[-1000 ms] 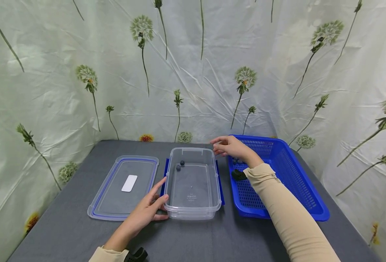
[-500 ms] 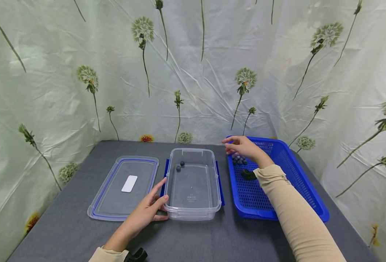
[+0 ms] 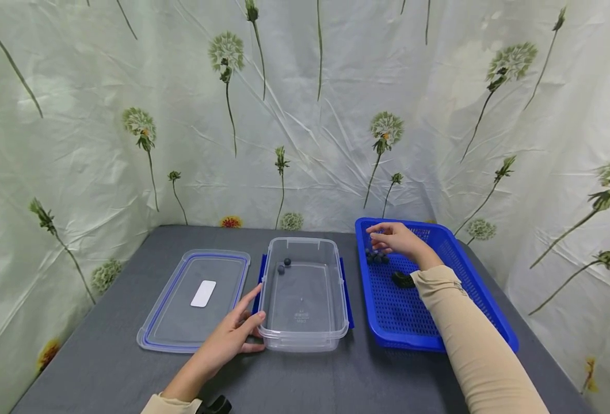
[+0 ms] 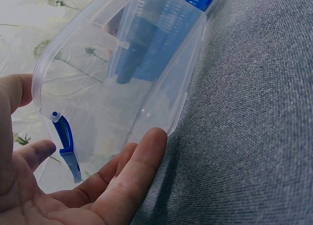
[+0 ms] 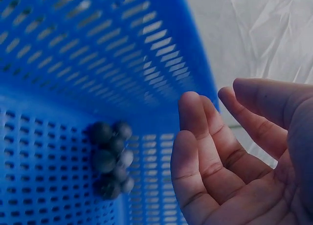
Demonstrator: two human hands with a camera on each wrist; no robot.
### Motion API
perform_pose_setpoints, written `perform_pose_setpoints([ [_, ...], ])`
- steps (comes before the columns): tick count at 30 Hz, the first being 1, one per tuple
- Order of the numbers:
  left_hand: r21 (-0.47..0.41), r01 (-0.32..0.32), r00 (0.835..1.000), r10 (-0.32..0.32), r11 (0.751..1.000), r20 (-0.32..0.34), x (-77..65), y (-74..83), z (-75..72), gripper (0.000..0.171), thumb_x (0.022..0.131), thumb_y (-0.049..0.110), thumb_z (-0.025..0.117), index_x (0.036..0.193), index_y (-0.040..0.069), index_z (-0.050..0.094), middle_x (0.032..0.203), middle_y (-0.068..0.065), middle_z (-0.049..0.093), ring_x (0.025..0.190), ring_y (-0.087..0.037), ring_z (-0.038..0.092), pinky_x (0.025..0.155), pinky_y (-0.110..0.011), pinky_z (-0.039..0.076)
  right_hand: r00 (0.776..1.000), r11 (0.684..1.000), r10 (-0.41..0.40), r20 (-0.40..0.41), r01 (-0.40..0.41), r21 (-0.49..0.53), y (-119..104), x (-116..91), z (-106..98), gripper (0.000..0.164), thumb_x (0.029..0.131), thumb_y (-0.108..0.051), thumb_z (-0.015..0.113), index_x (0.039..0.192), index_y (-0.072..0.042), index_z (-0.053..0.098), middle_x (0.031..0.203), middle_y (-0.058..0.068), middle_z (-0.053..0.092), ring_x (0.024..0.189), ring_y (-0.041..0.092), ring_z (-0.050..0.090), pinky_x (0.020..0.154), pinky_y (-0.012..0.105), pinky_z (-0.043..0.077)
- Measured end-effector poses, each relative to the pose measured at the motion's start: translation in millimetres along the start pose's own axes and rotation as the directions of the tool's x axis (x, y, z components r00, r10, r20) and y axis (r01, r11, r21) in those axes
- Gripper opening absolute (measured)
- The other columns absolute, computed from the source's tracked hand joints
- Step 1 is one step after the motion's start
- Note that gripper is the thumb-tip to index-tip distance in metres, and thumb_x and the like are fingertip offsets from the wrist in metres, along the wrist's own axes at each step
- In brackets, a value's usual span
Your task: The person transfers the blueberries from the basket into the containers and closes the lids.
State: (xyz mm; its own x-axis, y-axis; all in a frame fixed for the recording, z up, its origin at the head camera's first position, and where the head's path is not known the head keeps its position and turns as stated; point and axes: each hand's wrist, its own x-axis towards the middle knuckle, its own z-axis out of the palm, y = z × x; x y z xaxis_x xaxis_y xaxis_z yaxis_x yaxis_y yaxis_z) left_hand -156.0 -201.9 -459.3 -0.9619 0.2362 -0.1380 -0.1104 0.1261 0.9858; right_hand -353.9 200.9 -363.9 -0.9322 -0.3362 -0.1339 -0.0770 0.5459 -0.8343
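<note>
A clear plastic box (image 3: 305,302) stands mid-table with two blueberries (image 3: 284,265) inside, near its far left. My left hand (image 3: 232,330) rests against its near left side, fingers fairly straight, and the left wrist view shows a blue clip (image 4: 63,137) among the fingers. Over the far left part of the blue basket (image 3: 388,338), my right hand (image 3: 395,238) hovers with loosely bent fingers and nothing between them. Several blueberries (image 5: 110,159) cluster in the basket's corner below it, apart from the fingertips (image 5: 190,110).
A clear lid (image 3: 172,322) with a blue seal lies left of the box, bearing a white label (image 3: 203,294). The grey tablecloth (image 3: 305,379) covers the table. Behind it hangs a flower-printed curtain (image 3: 180,75). A dark wrist camera (image 3: 402,280) sits under the right wrist.
My right hand has moved right, from beside the box's far right corner to over the basket, bringing the blueberries there into view. My left hand stays at the box.
</note>
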Motion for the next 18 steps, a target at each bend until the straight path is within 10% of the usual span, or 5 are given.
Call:
perform_pose_setpoints([
  [18, -0.002, 0.014, 1.0, -0.014, 1.0, -0.002, 1.0, -1.5, -0.5, 0.07, 0.113, 0.032, 0.057, 0.172, 0.032, 0.021, 0.129, -0.027, 0.055, 0.101, -0.025, 0.063, 0.088, -0.049, 0.067, 0.985, 0.985, 0.171, 0.002, -0.171, -0.037, 46, -5, -11, 0.042, 0.114, -0.014, 0.052, 0.146, 0.013, 0.053, 0.103, 0.011, 0.075, 0.092, 0.011, 0.073, 0.081, 0.028, 0.061],
])
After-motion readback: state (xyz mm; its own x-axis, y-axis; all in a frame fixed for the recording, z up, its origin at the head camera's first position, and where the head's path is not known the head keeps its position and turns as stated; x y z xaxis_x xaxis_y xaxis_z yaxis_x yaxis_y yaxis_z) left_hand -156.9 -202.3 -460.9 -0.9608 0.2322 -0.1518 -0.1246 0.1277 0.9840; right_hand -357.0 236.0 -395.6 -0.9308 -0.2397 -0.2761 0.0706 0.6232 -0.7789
